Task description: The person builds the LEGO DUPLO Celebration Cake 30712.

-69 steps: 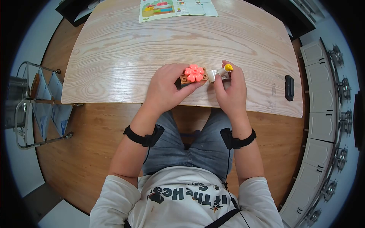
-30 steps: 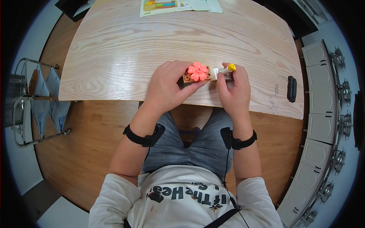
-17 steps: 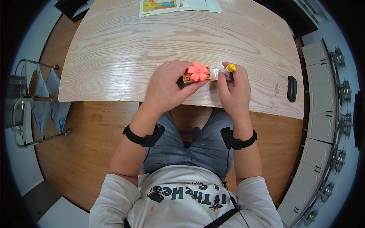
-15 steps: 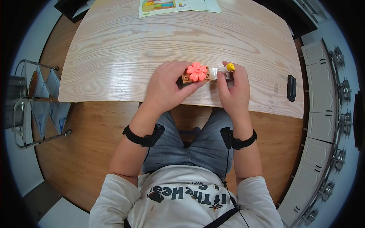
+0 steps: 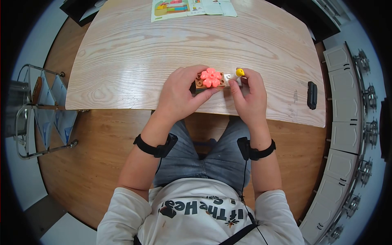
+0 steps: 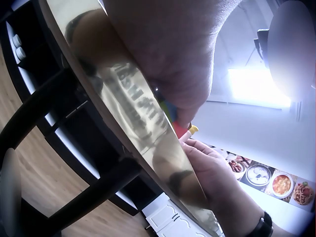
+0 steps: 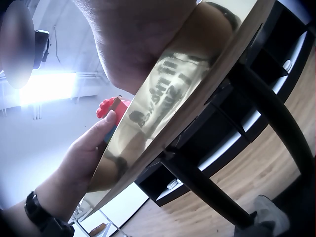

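My left hand point(image 5: 176, 93) grips a small stack of toy bricks, thumb on the near side and fingers on the far side. On top is a brown studded brick point(image 5: 199, 84) bearing a pink flower piece point(image 5: 211, 78). Lower bricks are mostly hidden, but the left wrist view shows green, blue and a red brick point(image 6: 180, 129). With thumb and fingers, my right hand point(image 5: 251, 93) holds a white toy piece point(image 5: 228, 77) with an upright white stem and a yellow tip point(image 5: 240, 72). The white piece sits right at the brown brick's right side.
The hands work near the front edge of the wooden table point(image 5: 134, 53). A printed picture sheet point(image 5: 192, 9) lies at the far edge. A black oblong object point(image 5: 312, 95) rests on the right. Left of the table stands a metal cart point(image 5: 49, 110).
My right hand and its white piece have shifted slightly left, with the yellow tip nearer the flower. The left hand keeps its grip on the stack. The head view has shifted a little.
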A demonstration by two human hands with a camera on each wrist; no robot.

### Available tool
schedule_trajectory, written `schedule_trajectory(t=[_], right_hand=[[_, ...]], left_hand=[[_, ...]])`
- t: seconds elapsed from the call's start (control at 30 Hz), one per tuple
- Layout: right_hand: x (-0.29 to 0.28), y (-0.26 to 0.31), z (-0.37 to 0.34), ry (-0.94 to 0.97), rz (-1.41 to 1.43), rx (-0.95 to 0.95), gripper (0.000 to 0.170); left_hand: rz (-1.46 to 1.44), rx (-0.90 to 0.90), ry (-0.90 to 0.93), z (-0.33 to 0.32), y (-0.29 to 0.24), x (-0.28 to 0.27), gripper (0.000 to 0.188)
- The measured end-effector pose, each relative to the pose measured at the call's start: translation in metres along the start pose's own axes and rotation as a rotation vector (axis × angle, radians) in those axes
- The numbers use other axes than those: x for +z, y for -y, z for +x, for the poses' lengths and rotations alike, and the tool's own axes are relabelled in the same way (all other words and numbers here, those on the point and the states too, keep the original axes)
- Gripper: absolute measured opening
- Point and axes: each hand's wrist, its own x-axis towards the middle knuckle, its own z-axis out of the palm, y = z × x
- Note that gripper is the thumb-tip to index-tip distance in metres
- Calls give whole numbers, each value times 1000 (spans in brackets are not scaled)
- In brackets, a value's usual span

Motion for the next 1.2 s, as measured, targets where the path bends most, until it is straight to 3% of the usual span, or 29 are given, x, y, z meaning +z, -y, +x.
schedule_trajectory(t=[0.17,0.27,0.67,1.2], right_hand=[[-2,1,-1,-3,6,-13,35],[-2,2,0,12,7,-8,35],[-1,2,0,4,-13,8,30],[-3,2,-1,38,-32,24,28]], left_hand=[[-165,-127,-43,-1,-3,3,68],[-3,-71,-115,0,0,2,71],[13,-23,-31,1,1,1,54],[-20,-9,-29,2,0,-1,61]])
